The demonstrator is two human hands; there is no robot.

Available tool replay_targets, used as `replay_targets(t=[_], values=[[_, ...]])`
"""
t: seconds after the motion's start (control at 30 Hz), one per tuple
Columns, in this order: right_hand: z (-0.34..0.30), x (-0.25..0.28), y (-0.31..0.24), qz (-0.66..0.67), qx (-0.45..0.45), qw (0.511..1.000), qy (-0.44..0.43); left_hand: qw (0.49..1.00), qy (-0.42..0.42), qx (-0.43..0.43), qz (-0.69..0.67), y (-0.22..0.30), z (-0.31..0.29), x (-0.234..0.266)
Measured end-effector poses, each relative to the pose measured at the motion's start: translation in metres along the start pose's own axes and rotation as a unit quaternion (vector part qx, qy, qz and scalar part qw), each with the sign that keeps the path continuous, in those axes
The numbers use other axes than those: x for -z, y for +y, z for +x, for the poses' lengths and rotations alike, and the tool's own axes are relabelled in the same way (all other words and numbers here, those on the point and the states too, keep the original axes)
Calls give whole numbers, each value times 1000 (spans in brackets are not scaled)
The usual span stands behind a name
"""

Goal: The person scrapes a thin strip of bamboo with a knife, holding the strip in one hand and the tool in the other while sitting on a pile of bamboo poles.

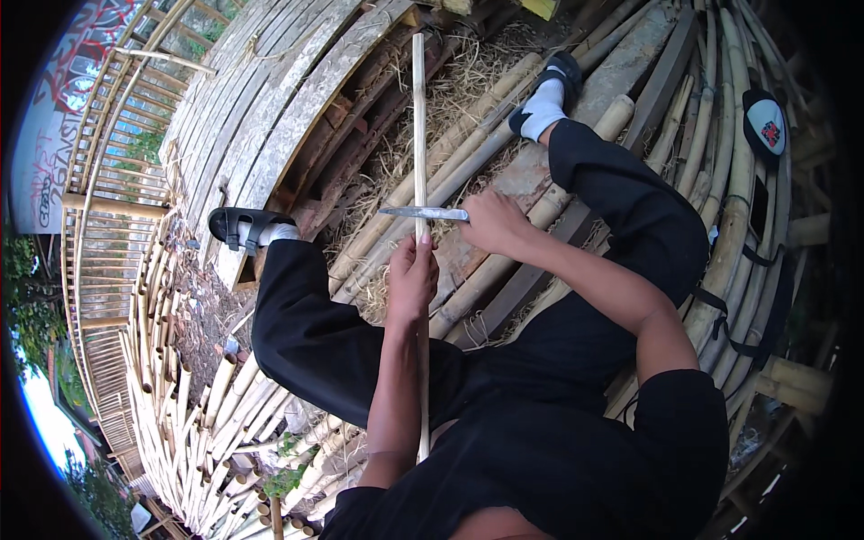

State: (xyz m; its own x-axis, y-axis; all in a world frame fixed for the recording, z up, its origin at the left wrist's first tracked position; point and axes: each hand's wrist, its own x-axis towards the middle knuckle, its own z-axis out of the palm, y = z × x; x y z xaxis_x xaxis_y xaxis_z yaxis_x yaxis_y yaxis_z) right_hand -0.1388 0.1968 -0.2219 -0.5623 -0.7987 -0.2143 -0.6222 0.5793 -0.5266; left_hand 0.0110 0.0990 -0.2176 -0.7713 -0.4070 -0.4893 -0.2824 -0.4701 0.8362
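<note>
My left hand (413, 274) is closed around a long, pale bamboo strip (419, 126) that runs upright through the picture, from the far planks back to my lap. In my right hand (497, 222) is a knife, gripped by its handle, which my fingers mostly hide. Its narrow grey blade (423, 212) points left and lies across the strip, just beyond my left thumb. From this angle I cannot tell how deep the edge sits in the bamboo.
A weathered plank platform (261, 99) stands at the far left, with thin shavings (486, 76) beside it. Bamboo poles (477, 288) lie under my legs. Many cut poles (216, 432) are piled at lower left, near a bamboo fence (117, 180). A black-and-white cap-like item (765, 126) rests at right.
</note>
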Motion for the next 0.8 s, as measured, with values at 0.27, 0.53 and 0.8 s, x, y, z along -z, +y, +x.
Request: replay_targets(t=[0.27,0.53,0.8], values=[[5,-9,-4,-4,-36,998,-46,990,71,-65,104,-17,10,-1],[3,-13,-1,-1,-39,998,-56,979,101,-69,164,-29,12,-2],[1,-12,-2,0,-19,999,-37,974,117,-65,184,-35,13,0]])
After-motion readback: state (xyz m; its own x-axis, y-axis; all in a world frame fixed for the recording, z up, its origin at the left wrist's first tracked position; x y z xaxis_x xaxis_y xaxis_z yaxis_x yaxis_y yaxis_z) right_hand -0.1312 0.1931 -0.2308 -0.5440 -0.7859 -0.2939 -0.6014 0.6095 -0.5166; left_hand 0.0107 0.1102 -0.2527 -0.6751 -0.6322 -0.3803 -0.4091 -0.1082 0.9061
